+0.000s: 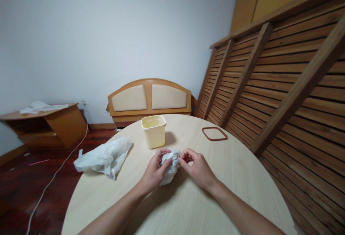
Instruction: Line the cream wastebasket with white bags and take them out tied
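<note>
Over the near middle of the table, my left hand [159, 168] is closed around a bunched white plastic bag [168, 177]. My right hand [196, 166] pinches the bag's right edge between thumb and forefinger. Just beyond my hands stands a pale yellow open-topped bin [155, 138], upright, its visible inside bare. A brown rounded-square ring [215, 139] lies flat on the table to the right. Farther left, another crumpled white plastic bag [107, 158] rests by the table's edge.
The round pale wooden table [215, 206] fills the foreground. Behind it stands a padded headboard [151, 98]. Wooden slatted panels [269, 80] lean along the right. At left, a low cabinet [61, 127] carries white sheets, and a white cable [59, 168] runs across the dark red floor.
</note>
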A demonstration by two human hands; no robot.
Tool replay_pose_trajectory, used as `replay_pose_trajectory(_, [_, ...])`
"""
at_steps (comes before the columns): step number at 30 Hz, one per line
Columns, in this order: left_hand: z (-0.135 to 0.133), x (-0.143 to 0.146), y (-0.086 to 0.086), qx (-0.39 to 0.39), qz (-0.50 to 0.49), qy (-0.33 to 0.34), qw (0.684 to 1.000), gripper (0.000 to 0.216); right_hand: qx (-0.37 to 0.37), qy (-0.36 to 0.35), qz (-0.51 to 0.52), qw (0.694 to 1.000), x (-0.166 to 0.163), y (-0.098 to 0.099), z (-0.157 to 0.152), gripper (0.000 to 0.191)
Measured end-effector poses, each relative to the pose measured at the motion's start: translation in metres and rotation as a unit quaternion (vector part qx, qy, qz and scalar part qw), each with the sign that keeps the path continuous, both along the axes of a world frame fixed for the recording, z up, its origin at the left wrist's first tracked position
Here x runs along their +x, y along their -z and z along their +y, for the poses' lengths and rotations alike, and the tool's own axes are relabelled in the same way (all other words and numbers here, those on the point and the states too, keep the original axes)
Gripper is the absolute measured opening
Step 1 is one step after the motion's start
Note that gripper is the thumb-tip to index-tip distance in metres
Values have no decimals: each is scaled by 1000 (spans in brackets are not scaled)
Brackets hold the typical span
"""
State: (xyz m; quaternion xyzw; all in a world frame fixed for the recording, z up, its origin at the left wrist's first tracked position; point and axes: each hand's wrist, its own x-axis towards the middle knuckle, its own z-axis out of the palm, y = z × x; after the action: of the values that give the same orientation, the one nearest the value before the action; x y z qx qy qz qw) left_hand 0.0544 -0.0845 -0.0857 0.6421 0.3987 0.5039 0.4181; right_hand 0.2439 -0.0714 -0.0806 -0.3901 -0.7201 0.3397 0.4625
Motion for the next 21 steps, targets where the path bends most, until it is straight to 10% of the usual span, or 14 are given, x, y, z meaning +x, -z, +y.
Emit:
replay_pose_trajectory(12, [2, -3, -3, 25, 40, 28, 998, 38, 10, -47, -15, 999, -7, -2, -5, 14])
replay_pose_trajectory(21, [1, -17, 0, 243, 200, -2, 949, 52, -79, -23, 76, 994, -1, 5, 8, 17])
